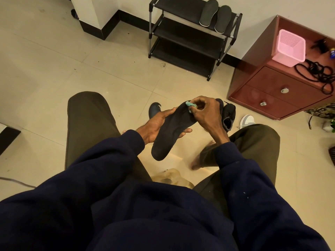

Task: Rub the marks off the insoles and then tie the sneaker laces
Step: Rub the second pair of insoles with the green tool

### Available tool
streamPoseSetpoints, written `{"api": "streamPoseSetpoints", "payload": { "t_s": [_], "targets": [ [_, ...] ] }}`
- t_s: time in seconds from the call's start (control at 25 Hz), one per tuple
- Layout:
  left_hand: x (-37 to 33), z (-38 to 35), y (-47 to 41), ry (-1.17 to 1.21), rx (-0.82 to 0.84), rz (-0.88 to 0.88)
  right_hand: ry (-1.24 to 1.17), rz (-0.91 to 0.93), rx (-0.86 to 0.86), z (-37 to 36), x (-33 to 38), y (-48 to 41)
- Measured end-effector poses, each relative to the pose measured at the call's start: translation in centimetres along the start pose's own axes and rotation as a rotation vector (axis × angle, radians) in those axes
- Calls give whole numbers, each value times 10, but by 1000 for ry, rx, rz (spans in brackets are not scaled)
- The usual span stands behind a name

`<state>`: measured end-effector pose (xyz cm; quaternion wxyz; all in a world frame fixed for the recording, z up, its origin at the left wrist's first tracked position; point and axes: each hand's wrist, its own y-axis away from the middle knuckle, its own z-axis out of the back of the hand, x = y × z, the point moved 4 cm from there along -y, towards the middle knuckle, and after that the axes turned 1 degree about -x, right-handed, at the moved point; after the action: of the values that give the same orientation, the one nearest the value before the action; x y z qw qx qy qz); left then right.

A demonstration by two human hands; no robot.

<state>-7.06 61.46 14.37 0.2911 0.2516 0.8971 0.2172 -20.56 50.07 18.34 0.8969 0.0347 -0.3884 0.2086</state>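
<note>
A dark insole (171, 131) lies across the palm of my left hand (155, 126), held between my knees, toe end pointing away from me. My right hand (203, 115) pinches a small teal eraser (191, 104) and presses it on the insole's far end. A black sneaker (228, 115) stands on the floor just behind my right hand, partly hidden by it. Another dark shoe (154, 109) sits on the floor behind my left hand. Two more insoles (215, 15) lean on the top shelf of the shoe rack.
A black three-tier shoe rack (188, 38) stands against the wall ahead. To the right is a red cabinet (275, 87) with a pink basket (289, 48) and black laces (317, 73) on top. A white sneaker (247, 121) lies by my right knee.
</note>
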Motion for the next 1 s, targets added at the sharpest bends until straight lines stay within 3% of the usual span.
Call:
{"api": "streamPoseSetpoints", "payload": {
  "t_s": [0.08, 0.24, 0.36, 0.52, 0.68, 0.76, 0.84, 1.0],
  "targets": [
    [0, 0, -1, 4, 10, -4, -13, 29, 61, -7, 6, 1],
    [2, 2, -1, -20, 21, 25, 18, -172, -199, 10, -20, -4],
    [1, 2, -3, -26, 33, 23, -10, -209, -212, 11, -22, -2],
    [1, 8, -5, -9, -29, 13, -24, 2, -9, -8, 12, 8],
    [-9, 20, -7, -13, -202, -88, -24, 261, 374, -35, 54, 33],
    [-13, 26, -4, -52, -271, -117, 5, 301, 511, -45, 63, 38],
    [-14, 20, 1, -34, -241, -125, 5, 247, 456, -44, 57, 33],
    [-10, 4, 1, -24, -120, -132, 180, 162, 68, -26, 32, 21]
  ]
}}
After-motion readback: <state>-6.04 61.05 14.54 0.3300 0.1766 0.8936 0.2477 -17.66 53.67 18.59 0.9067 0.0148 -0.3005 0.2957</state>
